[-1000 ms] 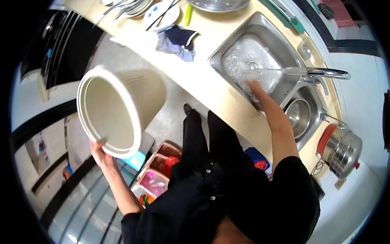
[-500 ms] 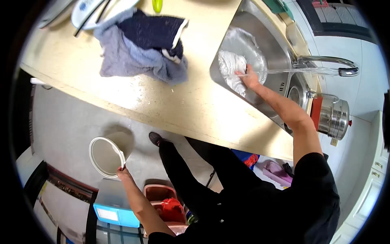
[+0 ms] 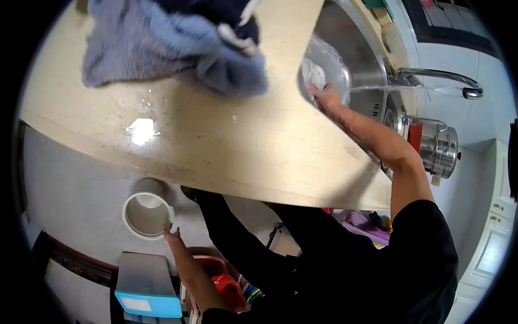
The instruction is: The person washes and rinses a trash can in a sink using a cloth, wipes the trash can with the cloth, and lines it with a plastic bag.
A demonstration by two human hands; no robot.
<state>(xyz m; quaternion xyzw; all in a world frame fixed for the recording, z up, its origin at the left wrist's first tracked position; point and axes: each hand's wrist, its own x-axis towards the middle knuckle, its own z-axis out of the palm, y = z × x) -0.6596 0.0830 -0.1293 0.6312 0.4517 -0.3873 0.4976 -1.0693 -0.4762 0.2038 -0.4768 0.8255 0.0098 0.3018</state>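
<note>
My left hand [image 3: 171,233] is low at the rim of a cream bucket [image 3: 148,216] on the floor, its fingers apart. In the sink [image 3: 364,62], my right hand [image 3: 325,97] is closed on a wet white cloth [image 3: 313,74], over a clear, shiny round thing I cannot make out. Water runs from the faucet [image 3: 442,74] across the sink. A grey-blue towel [image 3: 162,48] lies on the counter [image 3: 216,146] with a dark cloth on top.
A steel pot [image 3: 438,148] stands right of the sink. Below, a grey bin with a blue edge [image 3: 148,304] and a pink bin holding a red bag [image 3: 231,291] stand near my left arm. A purple item [image 3: 362,225] lies under the counter.
The bucket has gone from being held up and tilted to standing on the floor, and my left hand has opened at its rim. My right hand has taken hold of the white cloth. The view has shifted.
</note>
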